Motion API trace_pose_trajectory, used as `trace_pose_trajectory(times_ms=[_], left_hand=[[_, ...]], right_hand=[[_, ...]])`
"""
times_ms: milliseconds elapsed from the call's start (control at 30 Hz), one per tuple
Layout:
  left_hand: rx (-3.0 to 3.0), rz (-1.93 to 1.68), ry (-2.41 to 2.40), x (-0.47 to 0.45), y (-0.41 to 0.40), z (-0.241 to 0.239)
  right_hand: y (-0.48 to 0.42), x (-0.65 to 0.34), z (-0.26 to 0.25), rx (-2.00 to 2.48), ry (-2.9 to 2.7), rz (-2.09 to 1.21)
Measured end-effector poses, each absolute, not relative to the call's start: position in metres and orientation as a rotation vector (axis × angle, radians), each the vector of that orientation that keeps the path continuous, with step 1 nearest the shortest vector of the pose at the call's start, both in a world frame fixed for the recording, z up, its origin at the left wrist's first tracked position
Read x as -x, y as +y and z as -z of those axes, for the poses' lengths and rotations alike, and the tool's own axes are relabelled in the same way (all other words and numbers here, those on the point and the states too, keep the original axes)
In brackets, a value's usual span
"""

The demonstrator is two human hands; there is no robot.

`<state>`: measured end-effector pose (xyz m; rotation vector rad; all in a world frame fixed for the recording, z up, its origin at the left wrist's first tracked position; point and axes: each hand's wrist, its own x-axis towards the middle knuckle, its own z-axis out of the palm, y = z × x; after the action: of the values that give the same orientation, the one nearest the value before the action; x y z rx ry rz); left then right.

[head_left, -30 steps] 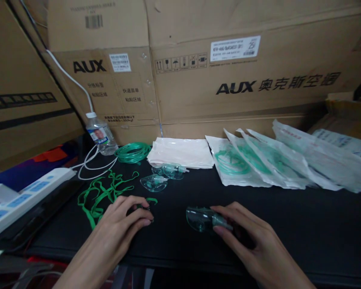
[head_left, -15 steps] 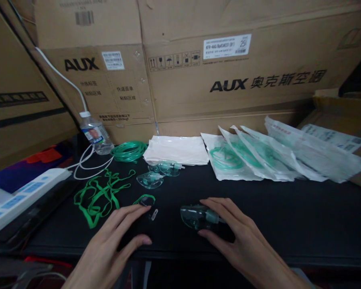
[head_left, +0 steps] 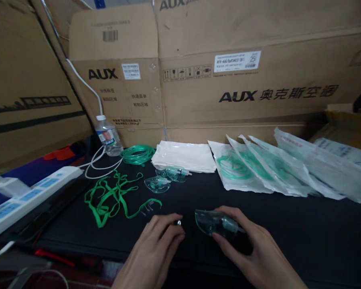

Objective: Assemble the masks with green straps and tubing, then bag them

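My right hand (head_left: pixel 252 253) rests on the black table (head_left: pixel 303 224) with its fingers closed round a clear green oxygen mask (head_left: pixel 213 222). My left hand (head_left: pixel 156 251) lies just left of the mask, fingertips pinched on a small shiny metal piece (head_left: pixel 178 222). A tangle of green elastic straps (head_left: pixel 111 196) lies further left, one strap end reaching toward my left hand. Two more clear masks (head_left: pixel 165 178) sit behind, near a coil of green tubing (head_left: pixel 137 154).
Sealed packets holding green tubing (head_left: pixel 258 168) fan out at the back right beside a stack of white bags (head_left: pixel 185 156). A water bottle (head_left: pixel 108 136), white cable and power strip (head_left: pixel 30 196) stand at the left. AUX cardboard boxes (head_left: pixel 228 80) wall the back.
My left hand has slid right from the green straps to beside the mask and closed on the small metal piece. The right hand has stayed on the mask.
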<state>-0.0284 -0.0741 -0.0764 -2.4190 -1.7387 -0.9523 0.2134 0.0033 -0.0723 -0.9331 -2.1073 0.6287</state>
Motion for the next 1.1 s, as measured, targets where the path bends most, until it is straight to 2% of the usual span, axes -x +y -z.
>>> trace_pose_trajectory(times_ms=[233, 467, 767, 1100], left_hand=[[2.559, 0.698, -1.706, 0.017, -0.069, 0.069], [2.449, 1.021, -1.737, 0.025, -0.067, 0.07], [2.312, 1.046, -1.783, 0.01, -0.054, 0.07], [2.424, 1.444, -1.73, 0.018, -0.063, 0.062]], right_hand=[[0.006, -0.217, 0.075, 0.917, -2.111, -0.628], [0.002, -0.215, 0.066, 0.954, -2.054, -0.711], [0.001, -0.214, 0.056, 0.96, -2.016, -0.832], [-0.003, -0.213, 0.053, 0.964, -1.963, -1.053]])
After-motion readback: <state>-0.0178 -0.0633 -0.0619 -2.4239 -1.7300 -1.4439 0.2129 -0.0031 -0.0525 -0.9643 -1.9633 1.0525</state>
